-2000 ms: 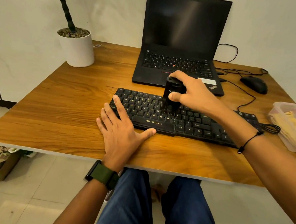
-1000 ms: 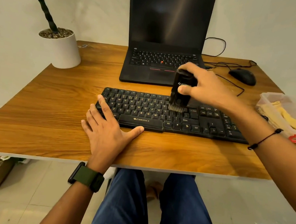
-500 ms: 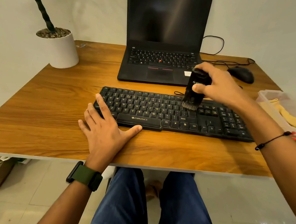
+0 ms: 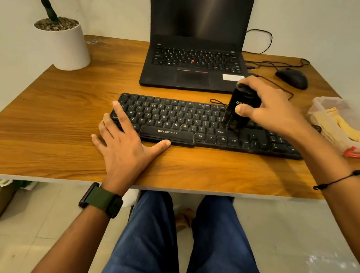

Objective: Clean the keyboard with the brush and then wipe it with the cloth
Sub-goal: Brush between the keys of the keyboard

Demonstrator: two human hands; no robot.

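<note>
Since a second ago our brush [image 4: 238, 111] has travelled rightward along the keyboard [image 4: 198, 125], which lies mid-counter [image 4: 53, 123]. Our left hand [image 4: 124, 146] presses flat, fingers straight, on its left corner. Our right hand [image 4: 268, 108] grips the brush, light and stiff-bodied with soft bristles; we judge its upper body the best hold.

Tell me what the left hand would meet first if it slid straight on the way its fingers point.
The left hand already touches the keyboard; beyond its keys, probably the laptop.
</note>
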